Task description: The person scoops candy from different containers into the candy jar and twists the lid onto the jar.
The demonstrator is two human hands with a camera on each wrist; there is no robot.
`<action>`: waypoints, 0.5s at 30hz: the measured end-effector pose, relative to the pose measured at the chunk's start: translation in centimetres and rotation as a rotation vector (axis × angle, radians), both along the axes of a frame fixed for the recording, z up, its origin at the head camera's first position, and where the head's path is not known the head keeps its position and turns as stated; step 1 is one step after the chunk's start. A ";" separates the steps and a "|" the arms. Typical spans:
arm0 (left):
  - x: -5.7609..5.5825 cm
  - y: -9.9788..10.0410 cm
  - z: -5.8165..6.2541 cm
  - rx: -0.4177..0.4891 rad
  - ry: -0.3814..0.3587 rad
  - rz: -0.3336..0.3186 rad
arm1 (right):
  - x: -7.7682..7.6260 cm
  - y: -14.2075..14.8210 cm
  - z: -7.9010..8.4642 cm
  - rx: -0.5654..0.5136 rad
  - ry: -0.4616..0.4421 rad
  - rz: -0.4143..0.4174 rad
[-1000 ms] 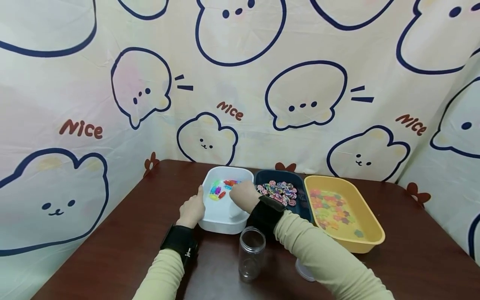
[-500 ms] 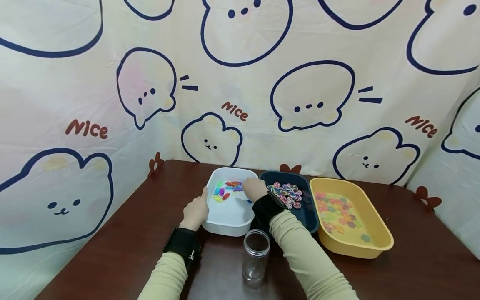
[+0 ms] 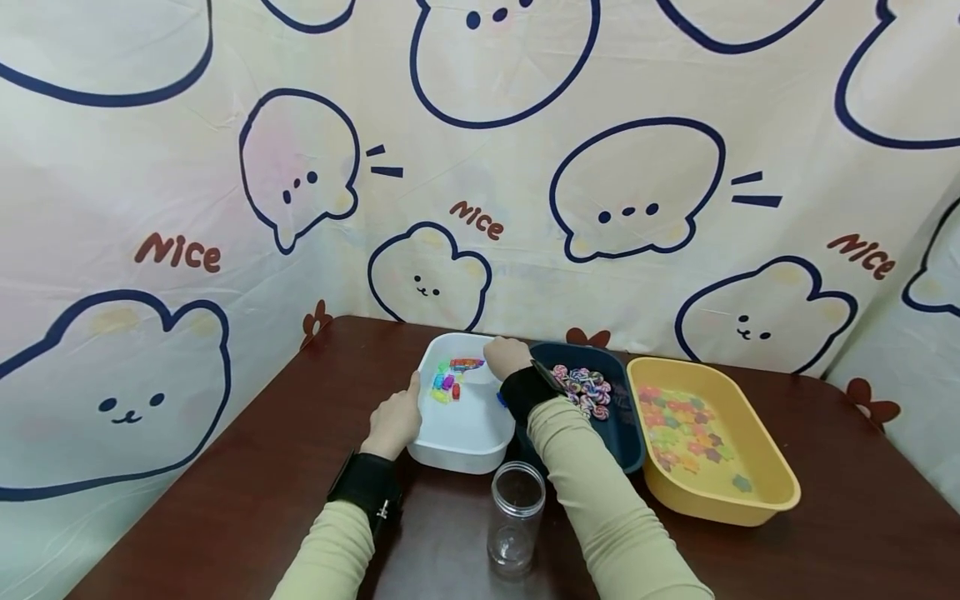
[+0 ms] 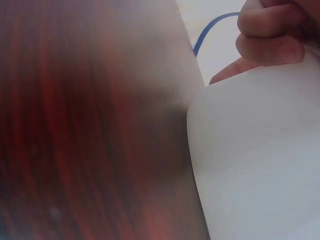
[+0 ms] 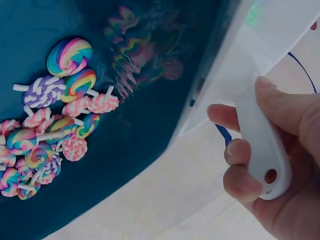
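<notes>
My left hand [image 3: 392, 421] grips the left rim of a white plastic tray [image 3: 461, 433]; its fingers curl at the tray's wall in the left wrist view. In the tray's far half lie several small, bright translucent pieces [image 3: 447, 383] in red, green, purple and yellow. At the tray's far right side, my right hand [image 3: 508, 357] holds a white scoop by its broad handle [image 5: 267, 150], which has a hole at the end. The scoop's head blends into the white tray in the right wrist view. A clear, open jar [image 3: 516, 517] stands upright in front of the tray.
A dark blue tray [image 3: 626, 429] stands right of the white one, with swirled lollipop pieces [image 5: 50, 130] in it. Further right is a yellow tray [image 3: 765, 442] with translucent star-shaped pieces [image 3: 690, 429]. A patterned cloth [image 3: 525, 283] hangs behind the brown table [image 3: 187, 533].
My right hand has moved with the scoop toward the white tray's far right side. My left hand stays on the rim. The round lid seen earlier is out of sight, and the view has turned slightly left.
</notes>
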State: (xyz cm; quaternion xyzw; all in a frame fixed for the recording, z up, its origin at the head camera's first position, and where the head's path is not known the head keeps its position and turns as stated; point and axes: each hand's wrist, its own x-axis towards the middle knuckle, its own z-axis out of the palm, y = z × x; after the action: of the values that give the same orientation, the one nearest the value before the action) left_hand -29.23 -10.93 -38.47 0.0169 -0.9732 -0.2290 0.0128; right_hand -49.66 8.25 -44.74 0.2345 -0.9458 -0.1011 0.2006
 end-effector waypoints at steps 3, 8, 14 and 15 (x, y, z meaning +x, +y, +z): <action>0.2 0.0 0.0 0.005 -0.006 -0.001 | -2.1 -0.2 -2.1 -0.039 -0.006 0.015; 0.2 0.2 -0.1 0.007 -0.024 0.007 | -2.5 -0.7 -3.5 -0.018 -0.038 0.065; 0.1 0.6 -0.3 0.003 -0.012 0.009 | 5.4 -1.6 3.8 -0.075 -0.274 0.085; 0.1 0.6 -0.3 0.001 -0.008 0.008 | 7.0 -1.7 5.5 -0.092 -0.343 0.080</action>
State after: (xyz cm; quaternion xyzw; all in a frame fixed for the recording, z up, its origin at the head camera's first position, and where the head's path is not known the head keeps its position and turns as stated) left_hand -29.11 -10.36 -38.80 0.0219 -0.9730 -0.2295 0.0099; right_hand -42.69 6.50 -39.21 0.2762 -0.9597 -0.0080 0.0508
